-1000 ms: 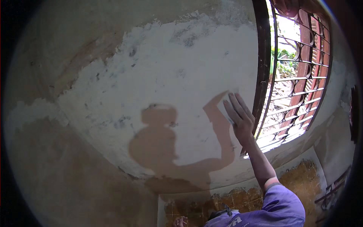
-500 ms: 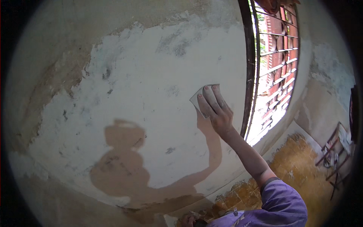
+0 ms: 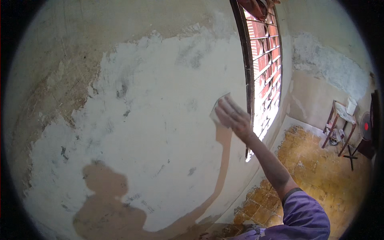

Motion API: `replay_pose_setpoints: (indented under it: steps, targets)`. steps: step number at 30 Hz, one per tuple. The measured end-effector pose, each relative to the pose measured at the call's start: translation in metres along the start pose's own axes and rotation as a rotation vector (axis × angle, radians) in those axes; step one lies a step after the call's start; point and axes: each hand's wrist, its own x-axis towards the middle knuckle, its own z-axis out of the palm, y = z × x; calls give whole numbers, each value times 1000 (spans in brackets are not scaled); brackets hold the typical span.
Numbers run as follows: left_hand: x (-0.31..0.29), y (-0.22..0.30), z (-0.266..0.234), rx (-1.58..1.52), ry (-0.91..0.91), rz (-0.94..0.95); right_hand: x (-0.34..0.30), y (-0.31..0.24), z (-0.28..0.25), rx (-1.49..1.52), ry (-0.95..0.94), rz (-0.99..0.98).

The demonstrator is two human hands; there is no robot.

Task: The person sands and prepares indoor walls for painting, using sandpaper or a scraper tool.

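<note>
My right hand (image 3: 235,119) presses a small piece of sandpaper (image 3: 216,109) against the wall, its fingers spread over the back of the sheet. The sheet's pale left edge and a top corner show past the fingertips; the rest lies under the hand. Beneath it, the white filler patch (image 3: 152,112) has a rough, ragged border and grey smudges. My right arm reaches up from the lower right in a purple sleeve. I cannot see my left hand.
A barred window (image 3: 264,68) with a dark frame (image 3: 247,68) stands just right of my hand. Reddish cloth (image 3: 256,9) hangs at its top. Worn yellow floor tiles (image 3: 296,172) lie below right, with a small table (image 3: 340,112) and a fan (image 3: 365,126) beyond.
My view has swung to the right, bringing more of the table and floor in. The right hand and sandpaper sit slightly lower on the wall, closer to the window frame.
</note>
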Motion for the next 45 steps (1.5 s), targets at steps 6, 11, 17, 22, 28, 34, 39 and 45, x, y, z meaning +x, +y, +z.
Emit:
replay_pose_setpoints:
  steps: [6, 11, 17, 22, 28, 34, 39, 45]
  targets:
    - [4, -13, -3, 48, -103, -34, -24, 0, 6, 190, -2, 582]
    - [-5, -31, 21, 73, -176, -74, -27, 25, -5, 115, -38, 66]
    - [107, -323, 38, 291, -41, 744, -57, 8, 39, 284, 119, 555]
    - [102, -330, 60, 226, -28, 718, -58, 25, 19, 55, -22, -16]
    - [112, -290, 69, 175, 31, 706, -7, 65, 27, 289, 325, 633]
    - [98, -287, 80, 130, 66, 655, 43, 73, 15, 171, 245, 145]
    - [117, -268, 97, 75, 94, 643, 107, 116, -3, 261, 336, 277]
    - [111, -266, 139, -27, 122, 575, 50, 79, 7, 194, 191, 358]
